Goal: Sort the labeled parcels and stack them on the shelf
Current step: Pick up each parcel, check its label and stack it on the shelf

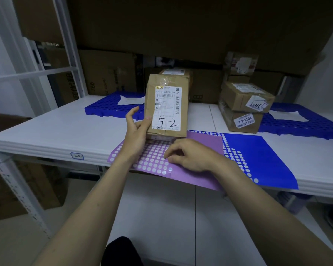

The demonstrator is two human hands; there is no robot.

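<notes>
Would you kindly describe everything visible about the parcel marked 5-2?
The parcel marked 5-2 is a brown cardboard box, creased, with clear tape across its top. A white shipping label with barcodes and printed codes covers most of its front, with "5-2" handwritten in black at the bottom. It stands upright on its short end on the white shelf, at the back edge of a purple dotted sheet. The left hand holds its lower left edge; the right hand is apart from it.

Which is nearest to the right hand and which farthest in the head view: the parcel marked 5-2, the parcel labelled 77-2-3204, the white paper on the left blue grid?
From the right hand:
1. Parcel marked 5-2, just above it, held upright by the left hand.
2. Parcel labelled 77-2-3204, to the right, lowest in a stack.
3. White paper on the left blue grid, far back left.
</notes>
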